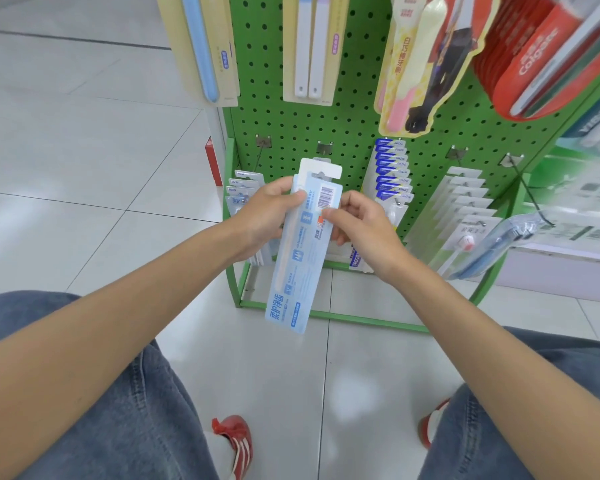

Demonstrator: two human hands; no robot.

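Right, both hands are on the toothbrush pack (298,271), held in the air just in front of the green pegboard rack (357,133), low down, over the tiled floor (84,168). The left hand (267,216) has its grip clamped round the upper left edge, thumb across the front. The right hand (361,230) pinches the right edge just below the barcode.

The danger, I'd say, is this: the pack is long and held only near its top, so the bottom end hangs free and could twist out of the fingers. If it is headed for the bare hook (324,147) behind it, the small slot in the white hang tab (321,171) could miss the tip. It could also knock the blue-topped packs (392,174) to the right.

As for looks, it's a slim, pale blue blister card, tilted, with blue lettering near the bottom. A second card seems to sit behind it.
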